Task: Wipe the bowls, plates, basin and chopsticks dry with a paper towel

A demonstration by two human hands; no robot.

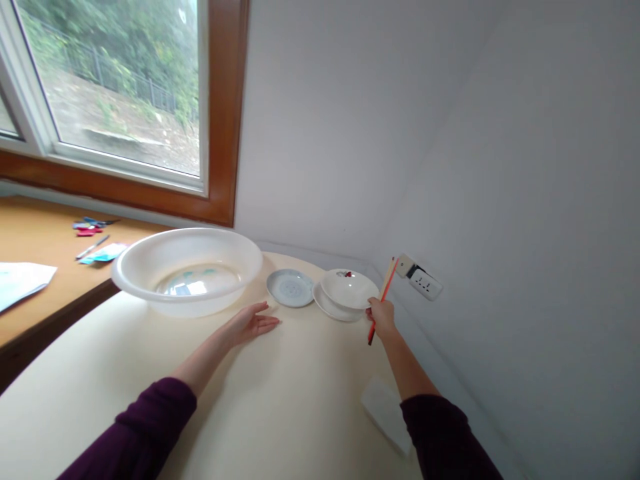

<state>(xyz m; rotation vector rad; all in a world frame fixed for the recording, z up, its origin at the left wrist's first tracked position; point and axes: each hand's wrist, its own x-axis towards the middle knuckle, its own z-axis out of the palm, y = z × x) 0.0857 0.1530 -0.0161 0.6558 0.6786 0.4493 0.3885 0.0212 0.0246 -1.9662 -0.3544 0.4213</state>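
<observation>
Gripping red chopsticks (383, 300) just right of the white bowl (349, 288), the right hand (383, 317) is closing; the left hand (250, 325) is lying open, flat on the desk (280, 400), left of that bowl.

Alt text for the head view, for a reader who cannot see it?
The right hand grips chopsticks beside a white bowl stacked on a plate; the left hand lies flat on the table near a basin.

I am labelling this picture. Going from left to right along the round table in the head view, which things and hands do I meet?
White basin → left hand → small blue plate → white bowl on a plate → right hand holding an orange stick.
</observation>
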